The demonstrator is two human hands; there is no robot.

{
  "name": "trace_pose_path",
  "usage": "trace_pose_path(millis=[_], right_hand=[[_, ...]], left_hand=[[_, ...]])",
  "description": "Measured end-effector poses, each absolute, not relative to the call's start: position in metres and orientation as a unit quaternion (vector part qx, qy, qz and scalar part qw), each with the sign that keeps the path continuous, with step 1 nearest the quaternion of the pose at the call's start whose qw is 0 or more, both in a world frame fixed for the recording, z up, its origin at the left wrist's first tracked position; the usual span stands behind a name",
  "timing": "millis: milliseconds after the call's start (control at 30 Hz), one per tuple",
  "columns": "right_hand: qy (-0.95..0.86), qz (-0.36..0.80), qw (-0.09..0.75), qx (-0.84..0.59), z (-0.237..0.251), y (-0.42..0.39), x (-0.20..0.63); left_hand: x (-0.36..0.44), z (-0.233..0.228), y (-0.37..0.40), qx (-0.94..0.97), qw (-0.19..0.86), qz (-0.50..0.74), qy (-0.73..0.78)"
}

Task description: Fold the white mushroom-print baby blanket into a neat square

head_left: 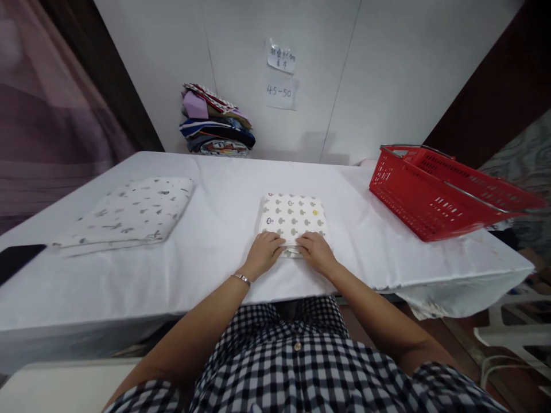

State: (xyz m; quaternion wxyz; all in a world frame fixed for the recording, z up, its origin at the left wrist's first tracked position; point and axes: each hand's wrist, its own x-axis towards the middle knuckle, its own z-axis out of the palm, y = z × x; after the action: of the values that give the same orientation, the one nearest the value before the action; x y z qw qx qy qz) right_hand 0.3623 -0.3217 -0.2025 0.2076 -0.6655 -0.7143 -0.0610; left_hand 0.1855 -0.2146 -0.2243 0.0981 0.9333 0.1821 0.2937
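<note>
A folded white cloth [297, 215] printed with small grey mushroom-like shapes lies in front of me at the middle of the table. My left hand [264, 253] grips the left part of its near edge, fingers curled over the top. At the right part of that edge my right hand [318, 253] holds the fabric in the same way. Between the hands a layered edge of the cloth shows. Both thumbs are mostly hidden.
Another printed white cloth [129, 209] lies folded to the left, near a black flat object [17, 259]. Against the wall stands a stack of folded fabrics [217, 123]. A red plastic basket [430, 198] sits on the right of the white-covered table [206, 281].
</note>
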Motion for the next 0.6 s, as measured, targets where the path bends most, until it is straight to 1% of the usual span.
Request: trace_pose_path(millis=[133,433,600], right_hand=[[-0.729,-0.065,0.212,-0.648,-0.207,-0.315,0.361],[-0.719,-0.067,0.264,-0.640,-0.219,-0.320,0.363],[-0.715,-0.073,0.271,-0.640,-0.220,-0.321,0.360]], left_hand=[[0.187,-0.223,-0.216,0.930,0.104,0.290,0.199],[0.190,-0.221,-0.217,0.929,0.104,0.278,0.221],[0.187,-0.222,-0.220,0.924,0.114,0.295,0.216]])
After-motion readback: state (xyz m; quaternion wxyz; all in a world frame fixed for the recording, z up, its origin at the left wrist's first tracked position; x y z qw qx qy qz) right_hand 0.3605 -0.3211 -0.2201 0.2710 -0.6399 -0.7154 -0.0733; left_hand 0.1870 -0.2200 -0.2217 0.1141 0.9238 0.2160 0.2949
